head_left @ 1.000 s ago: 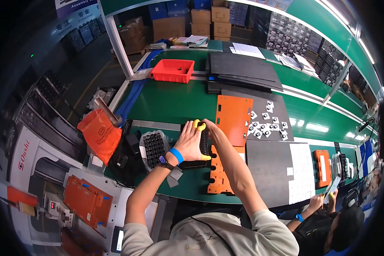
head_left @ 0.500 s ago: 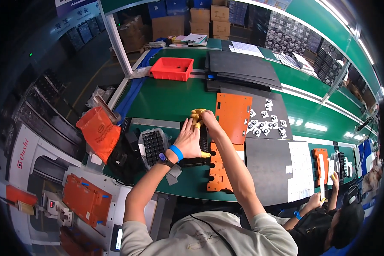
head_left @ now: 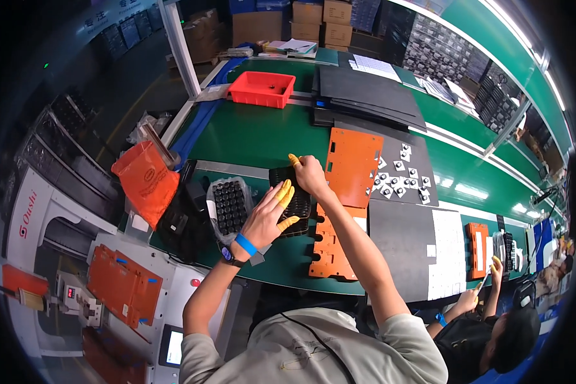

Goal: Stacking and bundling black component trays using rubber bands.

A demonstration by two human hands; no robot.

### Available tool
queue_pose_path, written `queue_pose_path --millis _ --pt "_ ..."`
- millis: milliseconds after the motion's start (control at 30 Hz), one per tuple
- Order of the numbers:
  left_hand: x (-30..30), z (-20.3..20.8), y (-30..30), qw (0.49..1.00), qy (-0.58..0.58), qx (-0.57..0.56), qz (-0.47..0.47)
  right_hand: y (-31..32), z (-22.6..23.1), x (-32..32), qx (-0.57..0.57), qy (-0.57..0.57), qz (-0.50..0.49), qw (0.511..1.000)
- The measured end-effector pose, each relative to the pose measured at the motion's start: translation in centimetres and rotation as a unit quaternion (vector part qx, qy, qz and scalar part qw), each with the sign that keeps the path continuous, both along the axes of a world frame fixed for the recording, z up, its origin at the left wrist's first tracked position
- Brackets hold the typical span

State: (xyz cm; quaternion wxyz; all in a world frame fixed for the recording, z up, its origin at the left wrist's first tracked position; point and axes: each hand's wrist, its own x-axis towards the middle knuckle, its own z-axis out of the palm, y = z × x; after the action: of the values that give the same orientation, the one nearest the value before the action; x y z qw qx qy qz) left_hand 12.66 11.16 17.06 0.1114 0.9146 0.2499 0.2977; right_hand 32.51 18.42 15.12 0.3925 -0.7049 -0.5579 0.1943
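Observation:
A black, slatted tray-like piece (head_left: 299, 206) stands tilted on the green workbench in front of me. My left hand (head_left: 267, 214) lies against its left side, fingers and thumb stretched apart, with yellow covers on the fingertips. At its upper right edge, my right hand (head_left: 310, 176) is closed on the piece, one yellow-covered finger pointing up. Left of the piece sits a clear tray of round black parts (head_left: 229, 206). Close by on the right are an orange plate (head_left: 352, 166) and a notched orange plate (head_left: 329, 246).
A red bin (head_left: 262, 89) and stacked black sheets (head_left: 368, 96) lie farther back. Small white pieces with black knobs (head_left: 400, 182) rest on a dark mat at right. An orange bag (head_left: 146, 182) hangs at left. A co-worker (head_left: 486, 339) works at lower right.
My left hand has spread its thumb and shifted slightly left and down. My right hand has moved up a little, and more of the black piece shows between the hands.

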Motion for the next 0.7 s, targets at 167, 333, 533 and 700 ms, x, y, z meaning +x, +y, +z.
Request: queue_pose_path --millis 167,333,533,700 --pt "-1.8 -1.2 -1.1 0.994 -0.100 0.043 0.015 0.2 -0.3 0.2 -0.011 0.005 0.004 1.000" --pt "-2.0 -2.4 -1.3 0.982 -0.184 0.037 0.032 -0.3 0.4 -0.3 -0.020 -0.002 0.006 1.000" --pt "0.3 -2.8 -2.7 0.957 -0.272 -0.082 0.058 -1.2 1.1 -0.3 0.047 -0.097 0.103 0.989" --pt "0.8 -3.3 -3.1 0.955 -0.278 -0.070 0.082 -2.1 2.6 -1.0 -0.011 -0.290 0.153 0.945"
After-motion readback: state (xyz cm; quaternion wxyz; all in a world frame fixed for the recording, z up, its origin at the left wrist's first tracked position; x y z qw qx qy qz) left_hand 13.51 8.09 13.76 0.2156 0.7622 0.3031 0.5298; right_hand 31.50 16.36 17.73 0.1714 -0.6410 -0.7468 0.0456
